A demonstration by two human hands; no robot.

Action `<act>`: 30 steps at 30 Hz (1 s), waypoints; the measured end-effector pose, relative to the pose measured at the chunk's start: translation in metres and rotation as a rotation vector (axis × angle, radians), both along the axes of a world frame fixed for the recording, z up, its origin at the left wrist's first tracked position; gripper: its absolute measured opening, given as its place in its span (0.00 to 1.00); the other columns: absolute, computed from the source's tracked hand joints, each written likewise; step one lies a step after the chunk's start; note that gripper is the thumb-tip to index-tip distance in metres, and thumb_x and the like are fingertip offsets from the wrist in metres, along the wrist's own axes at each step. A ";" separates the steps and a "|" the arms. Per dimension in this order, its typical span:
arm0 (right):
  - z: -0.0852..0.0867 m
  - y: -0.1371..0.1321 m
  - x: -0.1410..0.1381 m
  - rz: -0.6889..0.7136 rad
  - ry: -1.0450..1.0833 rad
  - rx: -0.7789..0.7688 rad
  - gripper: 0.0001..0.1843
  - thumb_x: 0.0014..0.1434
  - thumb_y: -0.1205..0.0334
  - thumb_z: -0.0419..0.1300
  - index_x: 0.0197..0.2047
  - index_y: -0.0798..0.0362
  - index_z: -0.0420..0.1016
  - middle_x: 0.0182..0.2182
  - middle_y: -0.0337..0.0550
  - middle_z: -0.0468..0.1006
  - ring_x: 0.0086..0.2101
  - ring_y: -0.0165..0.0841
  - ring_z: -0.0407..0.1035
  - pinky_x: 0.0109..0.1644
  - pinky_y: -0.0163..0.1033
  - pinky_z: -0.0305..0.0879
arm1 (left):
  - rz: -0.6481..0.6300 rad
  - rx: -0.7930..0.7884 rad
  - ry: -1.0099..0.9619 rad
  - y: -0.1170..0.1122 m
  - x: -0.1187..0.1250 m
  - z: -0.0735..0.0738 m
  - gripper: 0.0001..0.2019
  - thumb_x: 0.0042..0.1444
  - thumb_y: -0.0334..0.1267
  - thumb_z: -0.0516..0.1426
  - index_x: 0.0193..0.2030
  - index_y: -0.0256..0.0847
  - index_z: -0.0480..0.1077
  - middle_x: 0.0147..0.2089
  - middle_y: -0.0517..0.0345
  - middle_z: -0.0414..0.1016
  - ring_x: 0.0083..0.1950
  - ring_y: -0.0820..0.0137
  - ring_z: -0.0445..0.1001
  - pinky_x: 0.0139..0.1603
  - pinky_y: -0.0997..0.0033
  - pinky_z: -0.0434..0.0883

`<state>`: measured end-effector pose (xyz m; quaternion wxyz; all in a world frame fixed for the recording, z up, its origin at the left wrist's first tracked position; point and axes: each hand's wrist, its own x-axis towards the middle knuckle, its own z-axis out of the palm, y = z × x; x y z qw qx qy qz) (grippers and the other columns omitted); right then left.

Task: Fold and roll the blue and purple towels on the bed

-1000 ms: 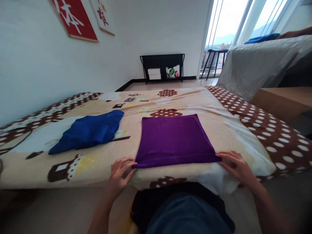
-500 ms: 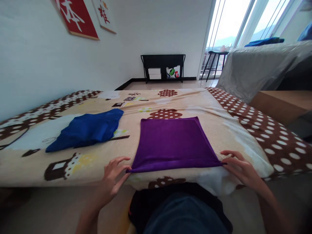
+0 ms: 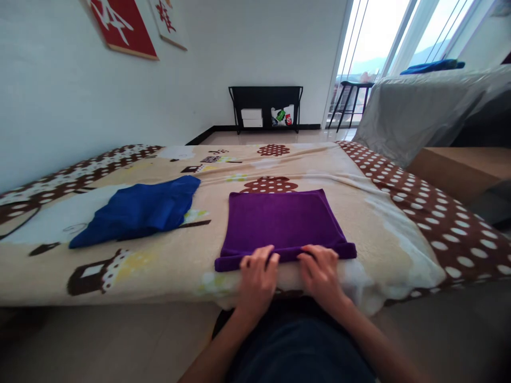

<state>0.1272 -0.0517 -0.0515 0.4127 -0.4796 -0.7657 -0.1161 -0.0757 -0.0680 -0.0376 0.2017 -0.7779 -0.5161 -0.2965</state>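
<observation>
A purple cloth, perhaps a towel, lies flat on the bed in front of me, its near edge turned over into a narrow roll. My left hand has its fingers curled over the left-centre part of that roll. Close beside it, my right hand grips the roll right of the middle. The fingertips of both hands press on the far side of the roll, and the thumbs are hidden. Off to the left, a crumpled blue cloth lies untouched.
The bed wears a cream patterned blanket with brown dotted borders. To the right are a cardboard box and furniture under a plastic cover. A black rack stands by the far wall, and a stool near the window.
Both hands have left the near corners of the purple cloth and come together toward the middle. The near edge, flat and stretched before, is now rolled over away from me.
</observation>
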 end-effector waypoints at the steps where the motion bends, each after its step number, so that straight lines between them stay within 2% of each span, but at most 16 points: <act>1: -0.001 -0.003 -0.013 0.075 -0.006 -0.022 0.15 0.65 0.69 0.53 0.50 0.47 0.75 0.50 0.45 0.77 0.51 0.39 0.69 0.58 0.48 0.57 | -0.081 -0.030 0.027 0.000 0.010 -0.002 0.16 0.65 0.27 0.51 0.56 0.43 0.69 0.58 0.47 0.76 0.60 0.58 0.73 0.59 0.49 0.68; 2: -0.001 -0.005 -0.020 0.121 -0.013 -0.047 0.17 0.65 0.69 0.53 0.54 0.47 0.74 0.51 0.44 0.78 0.53 0.37 0.69 0.59 0.47 0.57 | -0.135 -0.061 0.041 0.000 0.015 -0.004 0.17 0.66 0.27 0.49 0.58 0.43 0.68 0.57 0.48 0.76 0.60 0.61 0.73 0.60 0.53 0.69; 4: -0.004 -0.006 -0.018 0.145 -0.021 -0.071 0.20 0.67 0.69 0.52 0.59 0.49 0.71 0.54 0.44 0.77 0.55 0.36 0.69 0.59 0.46 0.57 | -0.183 -0.097 0.029 0.002 0.009 -0.007 0.20 0.66 0.27 0.48 0.62 0.44 0.66 0.58 0.51 0.76 0.63 0.64 0.72 0.64 0.57 0.69; 8: -0.010 -0.002 0.038 0.083 -0.049 -0.051 0.21 0.68 0.67 0.53 0.62 0.48 0.70 0.57 0.45 0.75 0.57 0.38 0.69 0.60 0.47 0.58 | -0.189 -0.051 0.001 0.000 -0.046 -0.015 0.26 0.64 0.30 0.52 0.69 0.43 0.59 0.64 0.50 0.72 0.68 0.61 0.67 0.68 0.53 0.66; 10: -0.012 -0.003 0.067 0.000 -0.053 -0.031 0.20 0.67 0.66 0.55 0.61 0.48 0.71 0.57 0.45 0.76 0.55 0.39 0.71 0.61 0.48 0.57 | -0.126 0.000 0.010 -0.005 -0.074 -0.019 0.27 0.63 0.31 0.54 0.69 0.42 0.59 0.64 0.50 0.73 0.68 0.58 0.67 0.67 0.49 0.64; 12: -0.011 -0.004 0.081 -0.075 -0.051 -0.020 0.18 0.67 0.64 0.56 0.59 0.47 0.72 0.55 0.45 0.77 0.53 0.40 0.72 0.61 0.50 0.56 | -0.055 0.031 0.011 -0.010 -0.085 -0.021 0.26 0.63 0.32 0.55 0.68 0.41 0.61 0.63 0.48 0.73 0.67 0.55 0.67 0.67 0.45 0.61; 13: -0.008 -0.005 0.080 -0.090 -0.050 -0.018 0.17 0.67 0.64 0.57 0.58 0.48 0.73 0.54 0.44 0.78 0.53 0.40 0.72 0.61 0.51 0.55 | -0.036 0.043 0.010 -0.012 -0.082 -0.020 0.26 0.62 0.32 0.56 0.67 0.40 0.62 0.62 0.47 0.73 0.67 0.55 0.67 0.68 0.44 0.60; 15: -0.002 -0.007 0.064 -0.050 -0.054 -0.029 0.17 0.67 0.65 0.56 0.58 0.48 0.73 0.54 0.44 0.78 0.55 0.40 0.71 0.62 0.51 0.56 | -0.058 0.033 0.020 -0.011 -0.062 -0.016 0.25 0.62 0.31 0.55 0.66 0.37 0.63 0.63 0.45 0.73 0.68 0.55 0.67 0.68 0.46 0.60; 19: 0.011 -0.003 0.007 0.205 -0.111 -0.115 0.21 0.68 0.66 0.53 0.63 0.50 0.69 0.58 0.44 0.75 0.60 0.37 0.66 0.62 0.47 0.58 | -0.196 -0.098 0.070 0.003 0.000 -0.004 0.22 0.62 0.30 0.52 0.63 0.32 0.66 0.64 0.43 0.71 0.67 0.58 0.67 0.67 0.54 0.64; 21: 0.012 0.003 -0.010 0.232 -0.121 -0.151 0.20 0.69 0.64 0.52 0.63 0.51 0.69 0.59 0.44 0.74 0.60 0.36 0.66 0.63 0.47 0.57 | -0.204 -0.159 0.064 0.013 0.016 0.001 0.20 0.64 0.33 0.51 0.61 0.32 0.68 0.63 0.42 0.72 0.65 0.59 0.70 0.66 0.54 0.65; 22: 0.010 0.007 -0.010 0.206 -0.119 -0.163 0.20 0.70 0.63 0.51 0.62 0.51 0.69 0.59 0.44 0.74 0.59 0.36 0.66 0.64 0.47 0.57 | -0.193 -0.190 0.054 0.016 0.016 0.003 0.19 0.66 0.35 0.50 0.61 0.33 0.69 0.63 0.43 0.72 0.65 0.59 0.70 0.66 0.54 0.65; 24: 0.005 0.014 0.004 0.112 -0.119 -0.174 0.19 0.71 0.60 0.50 0.61 0.52 0.71 0.58 0.44 0.75 0.59 0.36 0.67 0.65 0.48 0.55 | -0.144 -0.240 0.031 0.020 0.002 0.004 0.20 0.68 0.39 0.50 0.62 0.36 0.68 0.64 0.45 0.71 0.65 0.60 0.70 0.65 0.53 0.65; 27: -0.005 0.021 0.050 -0.051 -0.147 -0.168 0.20 0.72 0.56 0.50 0.61 0.53 0.71 0.59 0.46 0.74 0.60 0.39 0.66 0.65 0.50 0.54 | 0.011 -0.254 0.010 0.017 -0.041 0.003 0.21 0.68 0.44 0.49 0.64 0.40 0.67 0.67 0.48 0.68 0.68 0.56 0.67 0.66 0.47 0.63; 30: -0.007 0.020 0.087 -0.172 -0.188 -0.149 0.21 0.72 0.55 0.49 0.61 0.54 0.72 0.60 0.48 0.73 0.61 0.42 0.65 0.66 0.53 0.52 | 0.174 -0.234 0.019 0.010 -0.072 0.004 0.22 0.68 0.45 0.49 0.64 0.39 0.67 0.67 0.45 0.67 0.70 0.52 0.63 0.69 0.38 0.55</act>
